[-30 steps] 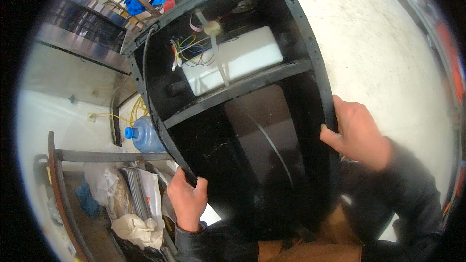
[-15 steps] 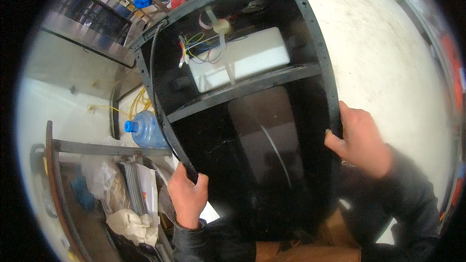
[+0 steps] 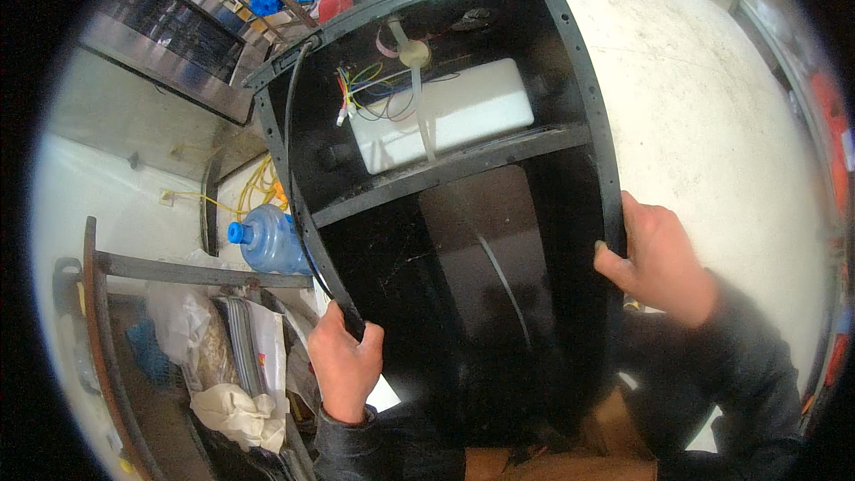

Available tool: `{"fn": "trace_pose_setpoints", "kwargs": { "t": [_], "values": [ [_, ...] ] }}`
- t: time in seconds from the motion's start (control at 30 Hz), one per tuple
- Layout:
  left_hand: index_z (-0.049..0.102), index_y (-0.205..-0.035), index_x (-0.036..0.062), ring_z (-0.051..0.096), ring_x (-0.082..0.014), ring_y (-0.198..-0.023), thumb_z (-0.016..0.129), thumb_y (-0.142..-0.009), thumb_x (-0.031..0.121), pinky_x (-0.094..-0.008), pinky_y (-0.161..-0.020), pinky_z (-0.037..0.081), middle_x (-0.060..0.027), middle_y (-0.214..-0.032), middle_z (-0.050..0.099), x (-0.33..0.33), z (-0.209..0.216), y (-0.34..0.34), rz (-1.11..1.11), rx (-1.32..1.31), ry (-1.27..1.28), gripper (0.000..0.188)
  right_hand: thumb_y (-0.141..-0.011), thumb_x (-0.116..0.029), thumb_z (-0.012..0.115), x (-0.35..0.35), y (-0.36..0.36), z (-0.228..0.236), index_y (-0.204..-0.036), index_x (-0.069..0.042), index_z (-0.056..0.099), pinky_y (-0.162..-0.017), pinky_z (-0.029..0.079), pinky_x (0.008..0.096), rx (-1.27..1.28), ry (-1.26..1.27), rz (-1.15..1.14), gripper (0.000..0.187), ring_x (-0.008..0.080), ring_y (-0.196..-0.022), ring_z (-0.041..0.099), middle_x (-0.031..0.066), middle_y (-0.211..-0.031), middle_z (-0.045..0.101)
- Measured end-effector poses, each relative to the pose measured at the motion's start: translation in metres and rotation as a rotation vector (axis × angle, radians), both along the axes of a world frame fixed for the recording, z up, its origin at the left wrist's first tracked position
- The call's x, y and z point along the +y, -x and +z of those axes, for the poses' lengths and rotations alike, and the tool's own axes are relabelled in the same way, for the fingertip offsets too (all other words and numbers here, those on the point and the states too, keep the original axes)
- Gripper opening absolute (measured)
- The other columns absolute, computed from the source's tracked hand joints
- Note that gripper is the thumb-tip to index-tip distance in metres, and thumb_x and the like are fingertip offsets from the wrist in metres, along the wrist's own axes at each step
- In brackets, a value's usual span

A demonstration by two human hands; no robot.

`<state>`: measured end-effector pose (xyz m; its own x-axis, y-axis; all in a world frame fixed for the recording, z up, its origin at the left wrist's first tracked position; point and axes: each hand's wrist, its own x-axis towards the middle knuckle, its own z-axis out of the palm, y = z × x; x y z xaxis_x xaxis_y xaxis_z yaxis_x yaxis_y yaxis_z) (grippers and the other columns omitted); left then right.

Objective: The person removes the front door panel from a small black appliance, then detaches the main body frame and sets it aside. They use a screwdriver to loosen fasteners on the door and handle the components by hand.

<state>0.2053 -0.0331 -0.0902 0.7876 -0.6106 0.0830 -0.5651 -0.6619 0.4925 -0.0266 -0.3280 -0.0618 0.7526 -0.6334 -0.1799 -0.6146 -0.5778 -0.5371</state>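
Black cabinet (image 3: 472,214): lies open-faced between the 2 hands, its long axis running from near the person's body to far and slightly left; most of its length extends beyond the grip.
Left hand (image 3: 347,361): clasps the cabinet's left rim, thumb on top; it is the nearer of the 2 to the body.
Right hand (image 3: 659,254): grasps the right rim a little farther along, thumb over the edge; the hidden fingers' hold cannot be told.
White box (image 3: 445,116): sits in the far compartment, beyond the crossbar (image 3: 459,176), with thin wires (image 3: 365,93) at its far-left side.
Blue bottle (image 3: 272,236): just left of the cabinet.
Change since 1 second ago: the cabinet's far end shows farther right in view; both hands keep their rims.
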Motion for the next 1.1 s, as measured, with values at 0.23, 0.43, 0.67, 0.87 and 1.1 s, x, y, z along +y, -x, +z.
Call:
{"fn": "trace_pose_setpoints", "kwargs": {
  "t": [0.23, 0.43, 0.67, 0.87, 1.1],
  "values": [
    [0.065, -0.095, -0.0036, 0.067, -0.0489, -0.080, 0.069, -0.080, 0.008, -0.0487, -0.071, 0.054, -0.0283, -0.082, 0.068, 0.0003, -0.0003, 0.0000, -0.011, -0.014, -0.009, 0.020, -0.085, -0.023, 0.076, -0.0024, 0.0020, -0.0093, -0.102, 0.008, 0.059, -0.069, 0.056, 0.0483, -0.060, 0.054, 0.027, 0.039, 0.0445, -0.073, 0.068, 0.0253, -0.074, 0.066],
    [0.065, -0.095, -0.0034, 0.067, -0.0483, -0.080, 0.069, -0.080, 0.008, -0.0484, -0.072, 0.054, -0.0279, -0.081, 0.068, -0.0010, 0.0024, 0.0014, 0.006, -0.010, -0.021, 0.019, -0.084, -0.023, 0.076, -0.0025, 0.0013, -0.0081, -0.099, 0.006, 0.058, -0.068, 0.056, 0.0491, -0.048, 0.033, 0.009, 0.038, 0.0449, -0.073, 0.068, 0.0253, -0.073, 0.066],
    [0.064, -0.094, -0.0040, 0.067, -0.0479, -0.078, 0.069, -0.080, 0.007, -0.0482, -0.070, 0.053, -0.0277, -0.081, 0.068, -0.0004, 0.0005, 0.0023, 0.011, -0.012, -0.009, 0.019, -0.084, -0.023, 0.076, -0.0026, -0.0002, -0.0087, -0.099, 0.007, 0.058, -0.068, 0.056, 0.0485, -0.075, 0.041, 0.011, 0.038, 0.0449, -0.073, 0.068, 0.0254, -0.073, 0.066],
    [0.064, -0.094, -0.0040, 0.067, -0.0472, -0.077, 0.069, -0.080, 0.007, -0.0483, -0.070, 0.053, -0.0272, -0.080, 0.068, -0.0019, -0.0004, 0.0003, -0.018, -0.016, 0.030, 0.019, -0.084, -0.024, 0.075, -0.0027, 0.0000, -0.0069, -0.099, 0.007, 0.058, -0.071, 0.056, 0.0492, -0.041, 0.029, 0.003, 0.039, 0.0447, -0.076, 0.068, 0.0257, -0.075, 0.066],
    [0.063, -0.092, -0.0042, 0.066, -0.0493, -0.077, 0.070, -0.079, 0.008, -0.0498, -0.069, 0.052, -0.0275, -0.079, 0.067, 0.0014, -0.0026, -0.0002, -0.037, -0.032, 0.045, 0.020, -0.084, -0.025, 0.075, -0.0005, -0.0002, -0.0098, -0.099, 0.007, 0.058, -0.071, 0.057, 0.0489, -0.069, 0.075, 0.038, 0.039, 0.0437, -0.076, 0.069, 0.0256, -0.075, 0.066]
  ]
}}
